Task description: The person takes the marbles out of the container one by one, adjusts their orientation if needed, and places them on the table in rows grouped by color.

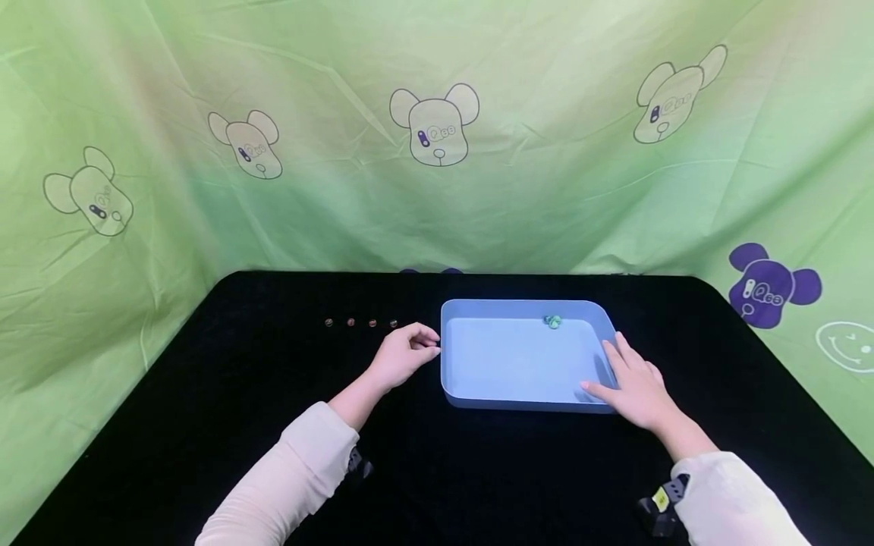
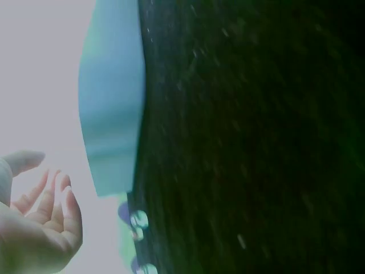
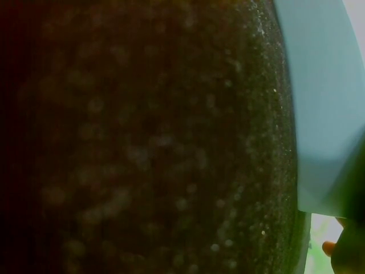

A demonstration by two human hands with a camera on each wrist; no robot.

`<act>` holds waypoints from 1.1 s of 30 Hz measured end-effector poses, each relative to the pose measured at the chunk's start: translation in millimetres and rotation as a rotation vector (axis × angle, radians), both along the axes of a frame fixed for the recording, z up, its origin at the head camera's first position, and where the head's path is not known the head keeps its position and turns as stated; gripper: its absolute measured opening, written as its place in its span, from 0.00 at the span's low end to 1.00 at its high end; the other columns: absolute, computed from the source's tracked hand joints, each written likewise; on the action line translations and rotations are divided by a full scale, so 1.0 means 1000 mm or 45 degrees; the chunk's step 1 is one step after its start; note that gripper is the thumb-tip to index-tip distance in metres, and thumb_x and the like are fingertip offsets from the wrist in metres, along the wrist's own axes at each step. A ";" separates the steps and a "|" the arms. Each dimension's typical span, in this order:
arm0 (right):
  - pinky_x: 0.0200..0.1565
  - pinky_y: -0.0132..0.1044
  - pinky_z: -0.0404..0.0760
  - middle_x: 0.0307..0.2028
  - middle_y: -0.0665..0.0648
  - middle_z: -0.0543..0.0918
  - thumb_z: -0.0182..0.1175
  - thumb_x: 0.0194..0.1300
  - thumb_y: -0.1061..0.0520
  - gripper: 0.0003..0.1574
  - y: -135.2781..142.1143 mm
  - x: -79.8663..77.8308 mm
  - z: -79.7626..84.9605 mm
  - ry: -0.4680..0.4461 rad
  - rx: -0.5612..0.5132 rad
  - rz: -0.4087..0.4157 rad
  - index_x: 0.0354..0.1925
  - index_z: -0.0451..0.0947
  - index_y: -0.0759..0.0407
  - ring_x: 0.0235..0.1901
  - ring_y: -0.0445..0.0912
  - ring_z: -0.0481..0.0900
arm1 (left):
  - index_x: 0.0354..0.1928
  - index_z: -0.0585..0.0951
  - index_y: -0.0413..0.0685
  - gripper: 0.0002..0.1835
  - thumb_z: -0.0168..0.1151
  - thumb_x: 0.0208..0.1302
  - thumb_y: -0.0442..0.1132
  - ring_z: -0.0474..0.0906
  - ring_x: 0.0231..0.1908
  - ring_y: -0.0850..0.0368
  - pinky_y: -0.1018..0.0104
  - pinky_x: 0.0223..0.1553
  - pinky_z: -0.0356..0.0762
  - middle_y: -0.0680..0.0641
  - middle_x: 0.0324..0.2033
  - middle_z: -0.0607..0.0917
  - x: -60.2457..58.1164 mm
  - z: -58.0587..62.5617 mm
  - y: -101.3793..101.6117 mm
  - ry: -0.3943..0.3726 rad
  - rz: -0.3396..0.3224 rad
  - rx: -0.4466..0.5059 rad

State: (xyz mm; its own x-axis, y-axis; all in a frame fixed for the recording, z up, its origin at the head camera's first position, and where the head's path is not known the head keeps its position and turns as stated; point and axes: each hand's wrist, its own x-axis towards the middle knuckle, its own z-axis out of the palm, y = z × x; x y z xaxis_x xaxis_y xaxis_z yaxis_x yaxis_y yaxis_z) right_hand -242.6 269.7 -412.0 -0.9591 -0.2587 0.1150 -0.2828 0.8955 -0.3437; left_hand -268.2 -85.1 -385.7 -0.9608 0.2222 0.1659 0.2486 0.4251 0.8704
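A shallow blue tray [image 1: 512,371] lies on the black-covered table, its walls also showing in the left wrist view [image 2: 111,97] and the right wrist view [image 3: 325,114]. My left hand [image 1: 404,353] is at the tray's left wall, fingers loosely bent, fingertips right by the rim and nothing held. My right hand [image 1: 638,388] rests at the tray's right end, fingers lying along the rim and thumb reaching over the front corner. Inside the tray, near the back wall, sits a small green cluster of round pieces [image 1: 553,322].
Several small round, shiny, brownish pieces [image 1: 351,322] stand in a row on the table, left of the tray and beyond my left hand. A green cloth [image 1: 437,205] printed with bear heads hangs around the table's back and sides.
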 end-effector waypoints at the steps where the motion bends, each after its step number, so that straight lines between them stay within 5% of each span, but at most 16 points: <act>1: 0.49 0.63 0.44 0.61 0.75 0.40 0.50 0.55 0.37 0.54 0.000 0.000 0.000 0.000 0.002 0.000 0.60 0.46 0.77 0.58 0.67 0.42 | 0.35 0.77 0.39 0.08 0.59 0.51 0.32 0.75 0.29 0.58 0.70 0.33 0.72 0.47 0.29 0.79 0.000 0.001 0.003 0.003 -0.015 0.009; 8: 0.49 0.63 0.44 0.61 0.75 0.41 0.51 0.55 0.36 0.54 0.000 0.001 0.002 0.001 0.011 -0.002 0.60 0.47 0.76 0.58 0.67 0.43 | 0.37 0.76 0.34 0.10 0.58 0.52 0.31 0.74 0.33 0.53 0.72 0.33 0.71 0.43 0.33 0.80 -0.001 0.003 0.026 0.001 -0.128 0.104; 12: 0.50 0.62 0.45 0.61 0.75 0.41 0.51 0.55 0.37 0.53 0.000 0.001 0.002 0.000 0.015 -0.001 0.60 0.47 0.76 0.58 0.66 0.43 | 0.36 0.76 0.33 0.08 0.58 0.52 0.29 0.74 0.33 0.51 0.74 0.31 0.70 0.40 0.32 0.79 0.012 0.020 0.040 -0.024 -0.144 0.130; 15: 0.50 0.62 0.45 0.61 0.75 0.41 0.52 0.55 0.37 0.53 -0.001 0.002 0.003 -0.003 0.017 -0.001 0.60 0.47 0.76 0.59 0.66 0.43 | 0.36 0.77 0.33 0.08 0.58 0.52 0.29 0.73 0.31 0.56 0.74 0.31 0.70 0.43 0.31 0.79 0.009 0.017 0.049 -0.022 -0.147 0.116; 19: 0.50 0.62 0.45 0.61 0.75 0.42 0.52 0.55 0.37 0.53 0.000 0.002 0.002 0.005 0.014 -0.001 0.60 0.47 0.76 0.58 0.66 0.43 | 0.37 0.77 0.36 0.10 0.59 0.53 0.33 0.72 0.30 0.62 0.74 0.32 0.70 0.49 0.30 0.79 -0.006 -0.002 0.061 -0.037 -0.160 0.117; 33: 0.50 0.62 0.45 0.61 0.75 0.41 0.52 0.55 0.38 0.53 -0.001 0.002 0.004 0.007 0.008 0.001 0.60 0.47 0.76 0.58 0.67 0.44 | 0.37 0.78 0.42 0.08 0.59 0.53 0.34 0.71 0.28 0.67 0.76 0.30 0.68 0.54 0.29 0.79 -0.013 -0.006 0.101 -0.089 -0.171 0.144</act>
